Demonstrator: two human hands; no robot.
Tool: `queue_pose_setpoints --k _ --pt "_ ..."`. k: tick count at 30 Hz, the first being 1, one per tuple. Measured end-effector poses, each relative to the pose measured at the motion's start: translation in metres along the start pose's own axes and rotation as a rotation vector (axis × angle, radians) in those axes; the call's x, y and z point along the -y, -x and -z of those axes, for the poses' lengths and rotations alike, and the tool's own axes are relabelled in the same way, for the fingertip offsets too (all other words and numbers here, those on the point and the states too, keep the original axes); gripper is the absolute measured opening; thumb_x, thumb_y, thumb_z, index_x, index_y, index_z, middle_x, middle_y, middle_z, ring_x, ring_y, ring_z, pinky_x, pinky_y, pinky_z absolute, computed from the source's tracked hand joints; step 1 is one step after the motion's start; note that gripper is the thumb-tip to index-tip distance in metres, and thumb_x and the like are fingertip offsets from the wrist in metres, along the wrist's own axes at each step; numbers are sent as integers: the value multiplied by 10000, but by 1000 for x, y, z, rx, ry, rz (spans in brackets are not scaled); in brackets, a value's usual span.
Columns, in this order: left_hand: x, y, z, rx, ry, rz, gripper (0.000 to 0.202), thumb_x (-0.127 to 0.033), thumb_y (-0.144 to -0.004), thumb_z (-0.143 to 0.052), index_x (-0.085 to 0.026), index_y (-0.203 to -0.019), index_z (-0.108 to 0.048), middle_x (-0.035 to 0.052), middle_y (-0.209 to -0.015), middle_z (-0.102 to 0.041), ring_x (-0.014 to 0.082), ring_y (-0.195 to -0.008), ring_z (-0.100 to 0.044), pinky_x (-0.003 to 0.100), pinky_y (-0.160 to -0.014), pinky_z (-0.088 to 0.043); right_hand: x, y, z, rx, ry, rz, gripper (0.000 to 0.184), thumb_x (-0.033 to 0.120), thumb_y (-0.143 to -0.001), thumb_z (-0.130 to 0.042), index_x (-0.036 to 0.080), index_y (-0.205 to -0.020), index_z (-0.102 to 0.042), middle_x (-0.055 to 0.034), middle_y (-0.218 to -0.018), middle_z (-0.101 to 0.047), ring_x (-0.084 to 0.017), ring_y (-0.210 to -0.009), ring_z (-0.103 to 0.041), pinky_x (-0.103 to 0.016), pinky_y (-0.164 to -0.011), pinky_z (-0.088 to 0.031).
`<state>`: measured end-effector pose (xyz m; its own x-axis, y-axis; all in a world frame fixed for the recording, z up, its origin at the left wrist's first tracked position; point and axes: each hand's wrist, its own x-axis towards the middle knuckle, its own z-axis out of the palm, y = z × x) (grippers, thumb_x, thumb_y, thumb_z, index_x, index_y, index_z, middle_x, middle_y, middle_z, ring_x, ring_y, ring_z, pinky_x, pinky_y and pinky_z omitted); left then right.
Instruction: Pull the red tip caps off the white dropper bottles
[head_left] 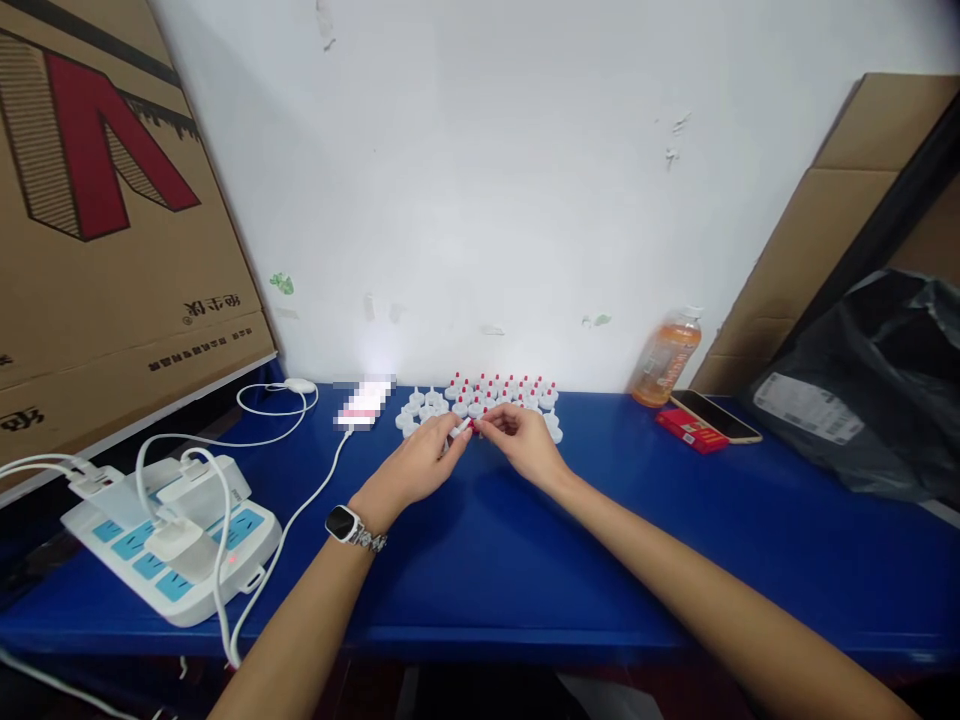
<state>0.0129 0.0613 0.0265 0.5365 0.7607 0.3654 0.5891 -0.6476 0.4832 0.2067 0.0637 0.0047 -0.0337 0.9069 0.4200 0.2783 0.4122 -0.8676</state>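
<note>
My left hand [417, 462], with a watch [342, 523] on its wrist, is closed around a small white nozzle cap [460, 428] held level just above the blue table. My right hand [526, 441] has thumb and forefinger pinched at the small red tip [473, 426] at that cap's end. Whether the tip is fully seated on the nozzle is too small to tell. Just behind the hands stand several white nozzle caps with red tips [540, 393]. Several plain white nozzle caps [429, 398] without red tips are grouped to the left, partly hidden by my left hand.
A white power strip [191, 600] with plugs and cables occupies the left of the blue table [480, 570]. A lit, blurred-out device [367, 402] lies behind. At right are an orange drink bottle [666, 360], a phone [724, 418], a red packet [691, 430] and a black bag [870, 400].
</note>
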Motion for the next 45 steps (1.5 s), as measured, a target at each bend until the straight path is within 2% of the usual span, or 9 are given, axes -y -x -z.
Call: queue_pose_setpoints --k 2,5,9,11,16,23,27,36,45 --pt "-2 1 -4 12 -18 -15 344 -469 -1004 -327 -217 -972 -558 53 -901 -606 214 -863 -574 332 -746 -448 -1 -2 -1 -30 -156 -50 343 514 -752 -737 179 -784 -669 -31 -730 -701 -144 -657 -620 -260 -630 -482" --pt "-4 1 -7 8 -31 -31 324 -454 -1000 -351 -221 -1033 -575 63 -933 -608 228 -908 -575 353 -787 -458 -2 -3 -4 -28 -260 -78 395 551 -670 -791 183 -716 -655 -18 -675 -679 -130 -604 -588 -253 -592 -466" --pt "-6 1 -6 9 -44 -79 323 -422 -1016 -324 -213 -1057 -567 79 -994 -610 232 -968 -565 375 -857 -462 -1 -1 -6 45 -332 -64 387 524 -656 -816 180 -704 -647 -17 -658 -677 -126 -581 -584 -257 -586 -467" --pt "-9 2 -5 8 -60 -92 332 -421 -1024 -306 -212 -1071 -560 79 -997 -607 230 -971 -564 380 -870 -459 2 0 -6 41 -357 -71 387 526 -658 -815 183 -701 -643 -19 -649 -677 -127 -568 -580 -261 -578 -470" --pt "-16 3 -3 -11 -55 -99 354 -436 -1028 -290 -209 -1089 -556 79 -985 -604 226 -945 -563 383 -869 -458 12 -2 -5 -44 -395 -122 424 540 -592 -844 194 -681 -618 5 -602 -649 -111 -522 -549 -251 -538 -457" --pt "-22 4 -8 1 -30 -153 297 -385 -1029 -309 -207 -1083 -540 83 -1024 -602 231 -980 -559 391 -891 -454 12 -3 -2 -77 -410 -134 423 541 -607 -834 193 -625 -595 11 -571 -619 -100 -502 -514 -250 -518 -431" --pt "-20 4 -9 11 -58 -150 311 -389 -1035 -285 -203 -1109 -522 82 -1034 -588 228 -986 -555 389 -897 -447 15 -3 1 -58 -422 -126 408 509 -612 -846 190 -607 -593 9 -570 -615 -95 -505 -498 -248 -512 -406" --pt "-19 5 -8 16 -101 -158 299 -393 -1037 -265 -205 -1028 -498 72 -996 -576 222 -945 -545 377 -871 -443 20 -2 7 -6 -393 -142 431 512 -602 -854 187 -592 -572 4 -567 -617 -92 -497 -489 -245 -497 -380" --pt "-21 6 -8 14 -147 -167 300 -390 -1045 -234 -204 -1014 -467 62 -988 -555 216 -936 -539 388 -873 -449 22 -2 11 19 -404 -171 414 489 -576 -872 171 -600 -608 2 -573 -625 -85 -506 -474 -235 -494 -353"
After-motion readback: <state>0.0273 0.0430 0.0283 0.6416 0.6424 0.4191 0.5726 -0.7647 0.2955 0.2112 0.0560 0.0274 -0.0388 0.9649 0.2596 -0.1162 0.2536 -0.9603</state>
